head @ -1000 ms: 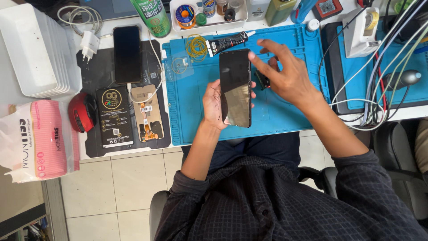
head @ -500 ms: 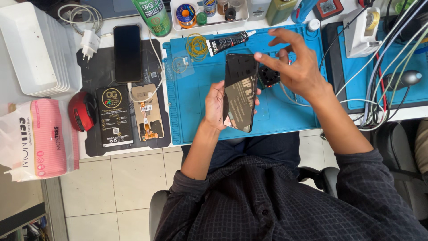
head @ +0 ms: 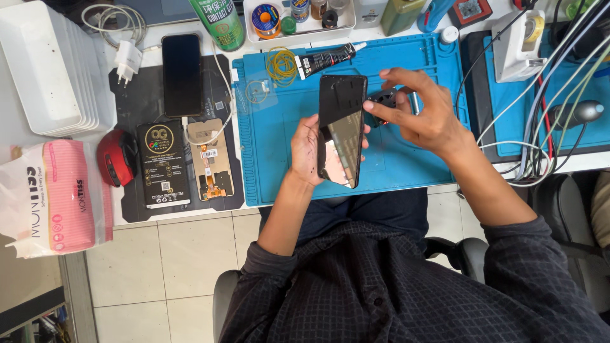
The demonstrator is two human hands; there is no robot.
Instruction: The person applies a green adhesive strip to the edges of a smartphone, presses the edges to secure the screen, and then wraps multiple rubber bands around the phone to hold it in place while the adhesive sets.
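My left hand point(head: 307, 151) holds a black phone point(head: 342, 130) upright by its lower left edge, glossy screen up, above the blue work mat point(head: 273, 178). My right hand point(head: 419, 114) sits at the phone's upper right edge with the thumb touching that edge and the fingers spread and curled. A small black part point(head: 383, 101) lies on the mat just under the right fingers. A black glue tube point(head: 325, 60) and yellow rubber bands point(head: 281, 65) lie at the mat's far side.
On the left are a second black phone point(head: 182, 74) on charge, a phone frame point(head: 210, 159), a black box point(head: 162, 164), a red mouse point(head: 116, 157), a tissue pack point(head: 51, 197) and a white tray stack point(head: 47, 70). Cables point(head: 540, 127) crowd the right side.
The phone has tilted slightly and shifted a little right in my left hand. My right hand moved from the phone's top right corner to its upper right edge and spread its fingers.
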